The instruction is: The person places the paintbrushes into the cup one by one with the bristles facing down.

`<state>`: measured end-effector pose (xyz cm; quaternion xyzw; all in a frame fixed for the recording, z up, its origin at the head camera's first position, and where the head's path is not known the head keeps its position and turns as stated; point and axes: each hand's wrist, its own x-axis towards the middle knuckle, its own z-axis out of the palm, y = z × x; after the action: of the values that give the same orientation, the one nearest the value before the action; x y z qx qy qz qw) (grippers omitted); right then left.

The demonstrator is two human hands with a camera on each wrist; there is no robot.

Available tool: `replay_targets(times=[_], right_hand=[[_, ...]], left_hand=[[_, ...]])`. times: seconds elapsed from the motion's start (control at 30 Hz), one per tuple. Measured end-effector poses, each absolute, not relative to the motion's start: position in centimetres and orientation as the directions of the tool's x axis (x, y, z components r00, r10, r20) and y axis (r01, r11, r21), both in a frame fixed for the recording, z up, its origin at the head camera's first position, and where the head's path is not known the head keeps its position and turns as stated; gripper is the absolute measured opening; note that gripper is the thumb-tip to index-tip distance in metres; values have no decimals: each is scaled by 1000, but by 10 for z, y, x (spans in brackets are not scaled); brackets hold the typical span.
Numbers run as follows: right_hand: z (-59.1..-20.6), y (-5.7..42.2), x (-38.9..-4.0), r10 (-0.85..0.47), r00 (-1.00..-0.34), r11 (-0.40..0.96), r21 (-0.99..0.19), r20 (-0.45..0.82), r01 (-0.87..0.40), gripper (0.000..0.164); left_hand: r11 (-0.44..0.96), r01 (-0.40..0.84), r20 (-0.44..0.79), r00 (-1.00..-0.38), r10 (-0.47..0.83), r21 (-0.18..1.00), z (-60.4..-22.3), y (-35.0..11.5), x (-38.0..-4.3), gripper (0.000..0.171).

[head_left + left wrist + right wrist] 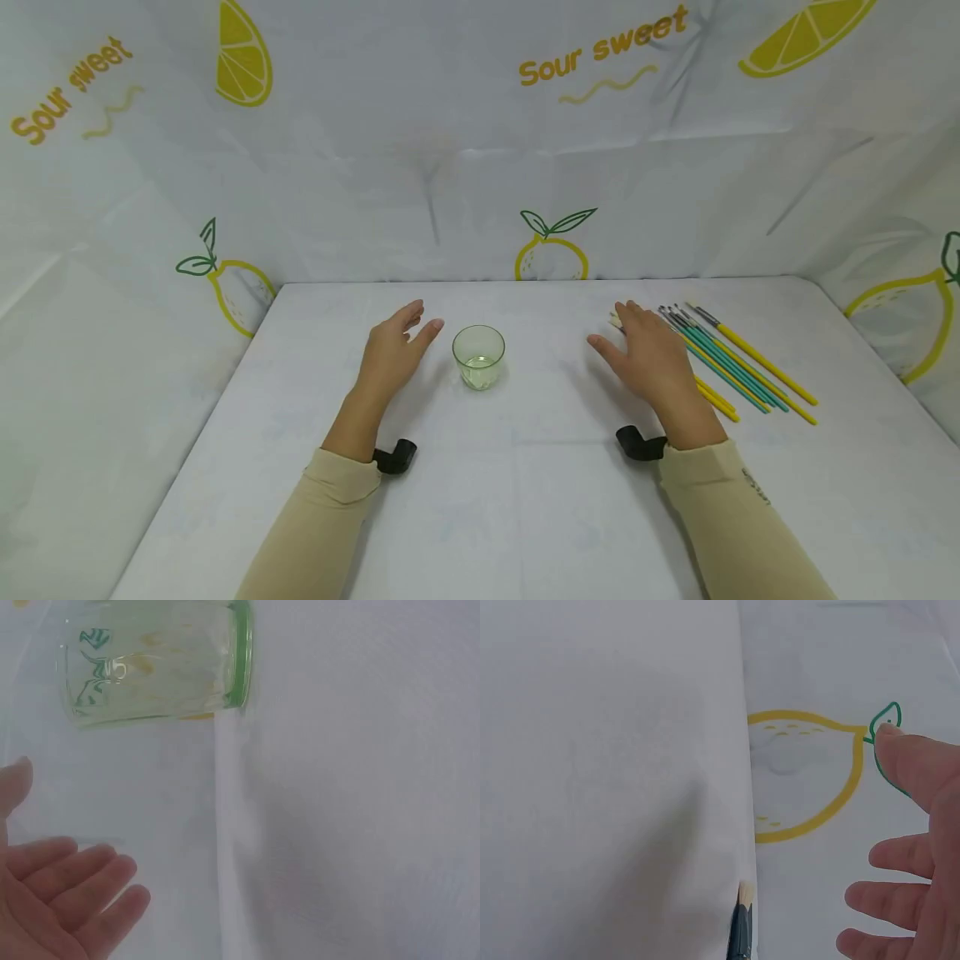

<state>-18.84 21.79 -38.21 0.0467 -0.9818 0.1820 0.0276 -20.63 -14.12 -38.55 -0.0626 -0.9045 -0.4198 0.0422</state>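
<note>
A clear, green-tinted glass [478,357] stands upright near the middle of the table; in the left wrist view the glass [154,664] shows a green base and small dark green markings. Just left of it is my left hand [392,354], fingers relaxed, thumb apart, holding nothing. My right hand [651,357] hovers by the left side of a bunch of paintbrushes [723,362] with yellow and teal handles, hiding part of some. Its fingers are extended and hold nothing. One pale-bristled brush tip [745,894] shows below the right hand [919,847] in the right wrist view.
The table [480,517] has a white cover. Behind it hangs a white sheet [360,200] printed with lemons and lettering, which also runs down both sides. Black wrist mounts [397,457] sit at the cuffs of the beige sleeves [315,517].
</note>
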Motion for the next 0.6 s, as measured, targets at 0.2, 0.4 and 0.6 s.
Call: replay_targets(times=[0.2,0.4,0.6], right_hand=[[-379,235,-188,-55,-998,908,-416,14,-56,87],[-376,248,-189,-21,-999,883,-470,-50,5,88],[-377,260,-191,-1,-997,865,-501,-75,37,85]], left_hand=[[508,155,101,-986,133,847,-388,-141,-209,75],[450,149,63,-978,200,880,-387,-138,-208,74],[463,112,-5,-970,244,879,-389,-136,-208,70]])
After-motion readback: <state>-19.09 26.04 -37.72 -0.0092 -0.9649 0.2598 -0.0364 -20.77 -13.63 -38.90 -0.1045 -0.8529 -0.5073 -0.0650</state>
